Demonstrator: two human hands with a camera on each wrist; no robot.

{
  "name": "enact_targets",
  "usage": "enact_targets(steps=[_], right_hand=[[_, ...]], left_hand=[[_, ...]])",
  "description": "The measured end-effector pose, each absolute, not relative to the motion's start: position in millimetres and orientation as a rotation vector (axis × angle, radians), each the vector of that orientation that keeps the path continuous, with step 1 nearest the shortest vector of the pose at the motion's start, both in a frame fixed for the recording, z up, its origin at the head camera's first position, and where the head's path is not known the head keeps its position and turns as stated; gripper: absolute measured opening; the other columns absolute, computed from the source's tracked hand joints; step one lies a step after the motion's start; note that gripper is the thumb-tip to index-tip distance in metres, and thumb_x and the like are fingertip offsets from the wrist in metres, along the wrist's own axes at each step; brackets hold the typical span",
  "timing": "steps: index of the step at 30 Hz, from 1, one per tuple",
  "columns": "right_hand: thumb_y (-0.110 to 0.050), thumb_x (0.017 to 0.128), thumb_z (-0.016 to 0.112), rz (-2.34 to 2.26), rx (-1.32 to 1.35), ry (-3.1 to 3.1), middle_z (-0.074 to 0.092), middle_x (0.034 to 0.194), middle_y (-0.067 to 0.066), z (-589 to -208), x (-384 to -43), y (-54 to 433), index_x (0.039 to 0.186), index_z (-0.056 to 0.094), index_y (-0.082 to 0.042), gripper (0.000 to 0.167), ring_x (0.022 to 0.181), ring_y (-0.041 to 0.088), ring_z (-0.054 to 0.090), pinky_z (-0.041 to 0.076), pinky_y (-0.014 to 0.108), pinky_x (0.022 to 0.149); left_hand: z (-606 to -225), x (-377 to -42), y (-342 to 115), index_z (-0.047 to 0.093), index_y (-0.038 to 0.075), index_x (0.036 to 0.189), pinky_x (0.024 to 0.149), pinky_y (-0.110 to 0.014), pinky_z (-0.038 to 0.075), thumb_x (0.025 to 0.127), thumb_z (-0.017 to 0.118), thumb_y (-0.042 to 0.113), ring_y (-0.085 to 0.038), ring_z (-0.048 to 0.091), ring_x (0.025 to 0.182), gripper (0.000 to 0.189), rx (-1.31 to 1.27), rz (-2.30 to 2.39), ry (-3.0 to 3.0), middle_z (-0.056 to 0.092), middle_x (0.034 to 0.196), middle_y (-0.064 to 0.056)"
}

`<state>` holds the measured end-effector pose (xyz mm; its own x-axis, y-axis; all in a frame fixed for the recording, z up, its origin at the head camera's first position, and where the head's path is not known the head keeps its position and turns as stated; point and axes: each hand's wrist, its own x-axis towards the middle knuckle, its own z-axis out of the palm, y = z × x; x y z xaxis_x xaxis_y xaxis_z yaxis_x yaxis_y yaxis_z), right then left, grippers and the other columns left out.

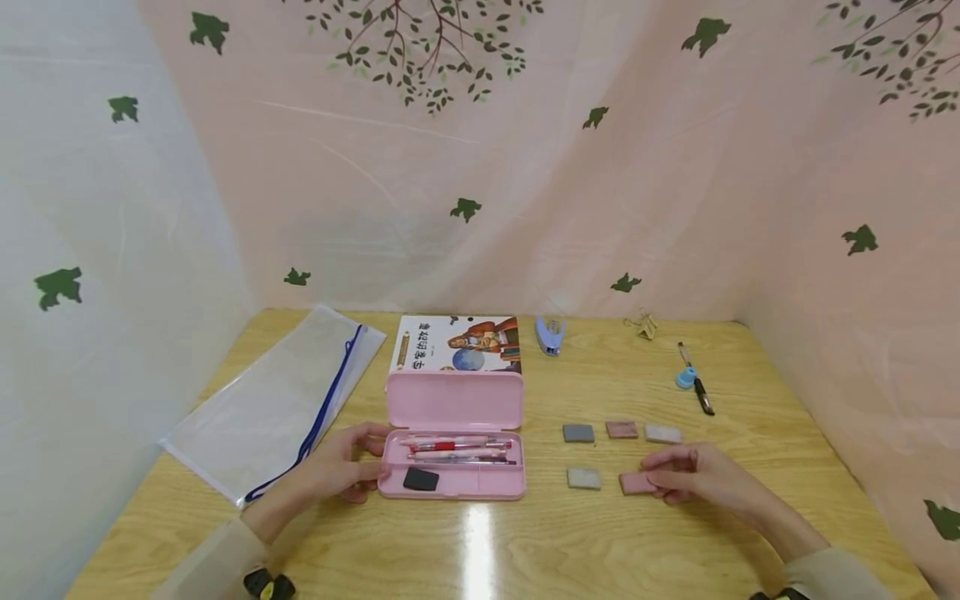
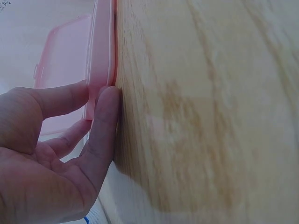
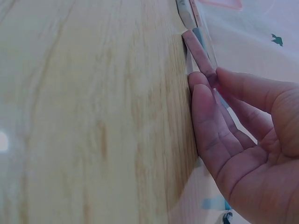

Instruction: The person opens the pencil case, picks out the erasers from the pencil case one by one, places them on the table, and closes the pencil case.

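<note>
Left hand point(image 1: 347, 465) grips the pencil case point(image 1: 459, 482)
Right of the case, the right hand point(image 1: 697, 478) pinches a pink block point(image 1: 633, 483).

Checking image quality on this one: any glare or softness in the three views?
Head: a white glare streak on the wooden table, nearer the camera than the pink pencil case; left wrist: wood grain looks soft, no hard glare spot; right wrist: a small bright spot at the left edge, background beyond the right hand pale and hazy.
</note>
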<state>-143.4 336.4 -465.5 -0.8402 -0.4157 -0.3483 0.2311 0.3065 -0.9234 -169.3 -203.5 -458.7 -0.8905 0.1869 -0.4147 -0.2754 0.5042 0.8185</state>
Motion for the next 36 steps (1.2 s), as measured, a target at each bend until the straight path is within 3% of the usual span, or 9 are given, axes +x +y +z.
enact_targets(steps=[21,30,36], right_hand=[[-0.011,0.101,0.064,-1.583,-0.202,2.063,0.067,0.115,0.016,-462.4,-141.1,339.9,0.134,0.048,0.017,0.047,0.094,0.029,0.070,0.061,0.041,0.078],[-0.014,0.100,0.066,-1.528,-0.266,2.207,0.061,0.122,0.027,-426.1,-139.5,336.6,0.138,0.047,0.015,0.050,0.098,0.028,0.070,0.061,0.043,0.077],[-0.021,0.100,0.067,-1.393,-0.471,2.403,0.063,0.129,0.020,-397.6,-137.4,303.6,0.133,0.062,-0.006,0.037,0.105,0.024,0.066,0.057,0.034,0.083]], left_hand=[[-457.3,-169.6,-203.0,0.057,0.012,0.139,0.057,-0.038,0.058,0.088,0.080,0.012,-0.023,0.062,0.076,0.057,-0.058,1.369,2.280,0.061,0.114,-0.009],[-456.4,-170.4,-201.5,0.058,0.014,0.138,0.059,-0.039,0.058,0.088,0.079,0.011,-0.023,0.063,0.077,0.055,-0.092,1.364,2.278,0.063,0.113,-0.008],[-455.4,-171.0,-202.3,0.057,0.014,0.139,0.060,-0.039,0.059,0.088,0.080,0.013,-0.023,0.063,0.077,0.056,-0.083,1.365,2.269,0.062,0.114,-0.009]])
